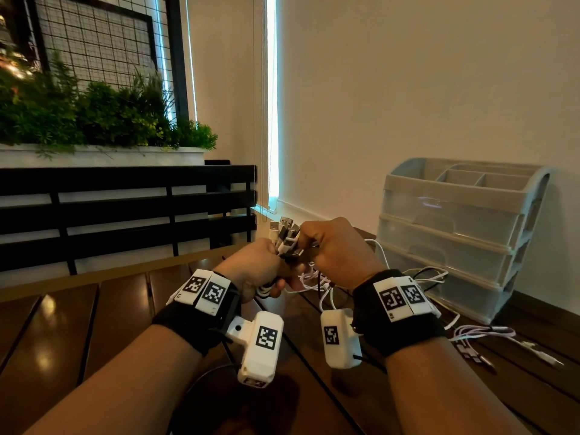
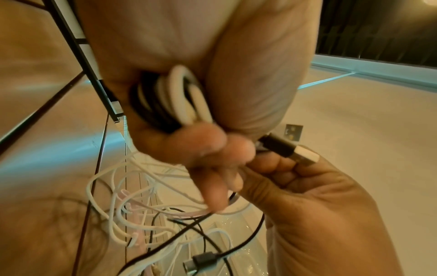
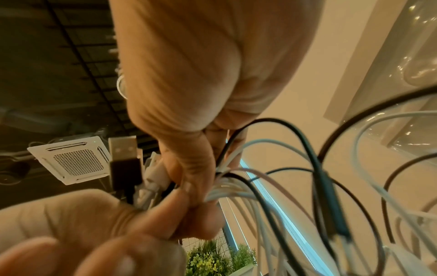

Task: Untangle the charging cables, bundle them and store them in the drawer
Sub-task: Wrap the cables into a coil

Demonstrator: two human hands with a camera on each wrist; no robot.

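Note:
Both hands are raised above the wooden table (image 1: pixel 94 315), close together. My left hand (image 1: pixel 257 265) grips a bunch of black and white charging cables (image 2: pixel 170 100) in its fist. Their USB plugs (image 1: pixel 285 229) stick up between the hands. My right hand (image 1: pixel 332 246) pinches the same bunch just below the plugs (image 3: pixel 125 158), thumb against fingers. Loose cable loops (image 3: pixel 307 177) hang down from the hands to a tangle (image 1: pixel 317 281) on the table. A grey plastic drawer unit (image 1: pixel 455 233) with three clear drawers, all pushed in, stands at the right against the wall.
A pink and white cable (image 1: pixel 489 337) lies on the table in front of the drawer unit. A black slatted rail (image 1: pixel 125 211) and a planter with green plants (image 1: pixel 94 117) stand behind the table at the left. Each wrist wears a band with a white camera housing (image 1: pixel 260 350).

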